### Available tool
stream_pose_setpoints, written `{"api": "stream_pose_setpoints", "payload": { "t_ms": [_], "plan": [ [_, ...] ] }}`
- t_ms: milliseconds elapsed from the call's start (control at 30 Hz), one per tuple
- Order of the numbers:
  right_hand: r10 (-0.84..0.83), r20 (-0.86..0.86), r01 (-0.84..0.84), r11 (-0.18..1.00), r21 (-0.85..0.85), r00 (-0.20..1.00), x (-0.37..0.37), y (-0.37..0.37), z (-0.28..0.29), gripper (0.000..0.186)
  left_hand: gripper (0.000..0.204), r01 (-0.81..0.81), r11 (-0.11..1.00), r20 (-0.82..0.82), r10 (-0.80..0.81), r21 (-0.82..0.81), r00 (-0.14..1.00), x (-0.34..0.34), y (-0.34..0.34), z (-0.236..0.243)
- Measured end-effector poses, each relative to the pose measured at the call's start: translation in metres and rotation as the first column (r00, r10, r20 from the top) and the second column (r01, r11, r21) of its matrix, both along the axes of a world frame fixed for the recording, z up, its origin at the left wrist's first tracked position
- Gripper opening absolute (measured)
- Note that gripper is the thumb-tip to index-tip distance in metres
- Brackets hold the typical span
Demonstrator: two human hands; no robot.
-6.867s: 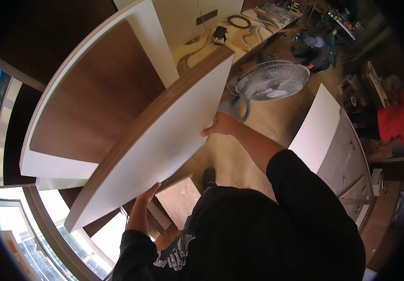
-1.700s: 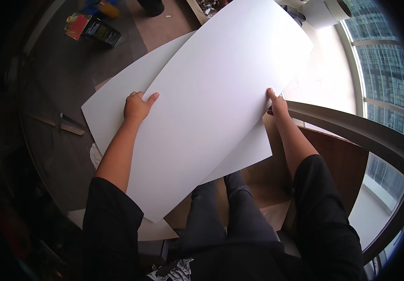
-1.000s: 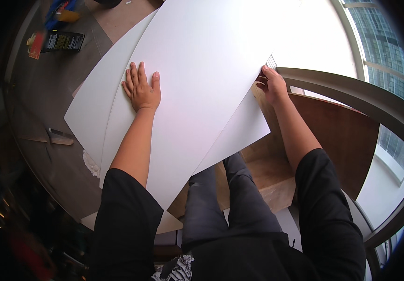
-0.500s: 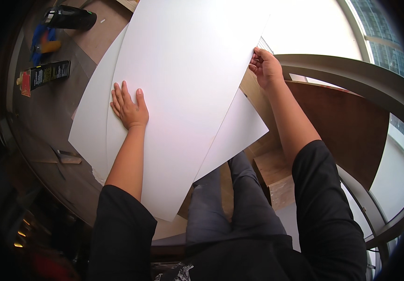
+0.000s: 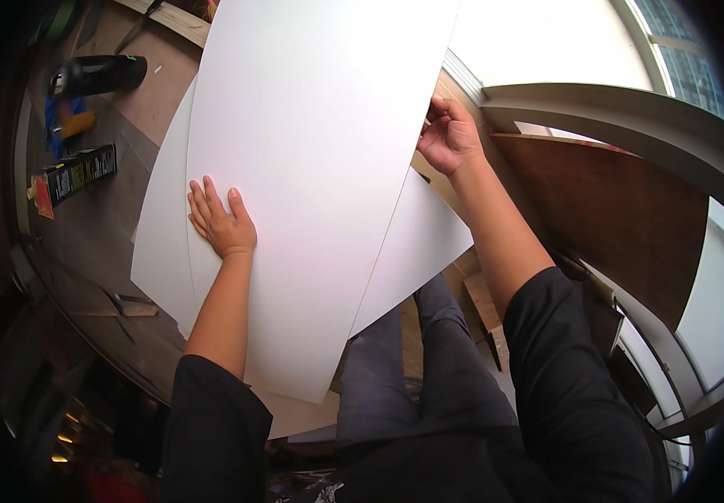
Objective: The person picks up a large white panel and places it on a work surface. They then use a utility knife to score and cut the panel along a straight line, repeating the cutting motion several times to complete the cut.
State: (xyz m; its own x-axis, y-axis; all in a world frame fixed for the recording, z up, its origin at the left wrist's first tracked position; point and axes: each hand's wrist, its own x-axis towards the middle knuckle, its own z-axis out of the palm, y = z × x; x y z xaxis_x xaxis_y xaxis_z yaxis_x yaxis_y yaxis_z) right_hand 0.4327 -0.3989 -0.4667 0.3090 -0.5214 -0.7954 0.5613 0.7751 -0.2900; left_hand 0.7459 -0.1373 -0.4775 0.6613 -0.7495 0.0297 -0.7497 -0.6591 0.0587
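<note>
A large white sheet (image 5: pixel 303 168), stiff and smooth, lies at a slant over another white sheet (image 5: pixel 429 230), whose corners stick out on both sides. My left hand (image 5: pixel 222 220) rests flat on the top sheet near its left edge, fingers stretched out and close together. At the sheet's right edge, my right hand (image 5: pixel 450 138) is closed with its palm turned up and fingers curled. Its fingertips meet the edge and are partly hidden there, so the sheet appears pinched between them.
On the brown table (image 5: pixel 85 251) at left are a black bottle (image 5: pixel 110 75), a dark box with a red end (image 5: pixel 77 178) and a blurred blue-and-orange item (image 5: pixel 68 124). A wooden strip (image 5: pixel 169 21) lies at the far end. A brown board (image 5: pixel 605 218) leans by a grey rail (image 5: pixel 613 117) at right.
The whole view has shifted, so the table items sit lower and further left. My right hand's fingers are more curled at the sheet's edge. My left hand stays flat on the sheet.
</note>
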Motion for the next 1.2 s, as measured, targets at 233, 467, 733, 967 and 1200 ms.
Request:
{"api": "stream_pose_setpoints", "payload": {
  "t_ms": [233, 467, 733, 967, 1200],
  "plan": [
    [0.014, -0.058, -0.014, 1.000, -0.002, 0.998, 0.008, -0.006, -0.001, 0.028, 0.063, 0.003, 1.000, -0.025, -0.003, -0.007, 1.000, 0.005, 0.001, -0.002],
    [-0.054, 0.188, 0.058, 0.998, -0.018, 0.981, 0.015, -0.001, -0.006, 0.031, 0.063, 0.002, 1.000, -0.034, -0.002, -0.002, 0.999, 0.005, 0.001, 0.000],
    [-0.113, 0.084, 0.109, 0.993, 0.051, 0.990, 0.023, -0.008, 0.004, 0.025, 0.063, 0.002, 1.000, -0.029, -0.003, -0.008, 1.000, 0.005, 0.001, -0.001],
    [-0.104, 0.070, 0.102, 0.994, 0.027, 0.992, 0.022, -0.011, 0.001, 0.029, 0.063, 0.010, 1.000, -0.038, -0.010, -0.008, 0.999, 0.005, -0.001, 0.000],
    [0.042, -0.360, -0.121, 0.972, -0.199, 0.932, 0.025, -0.010, 0.005, 0.033, 0.062, 0.011, 1.000, -0.027, -0.011, 0.005, 1.000, 0.004, -0.001, 0.004]
  ]
}}
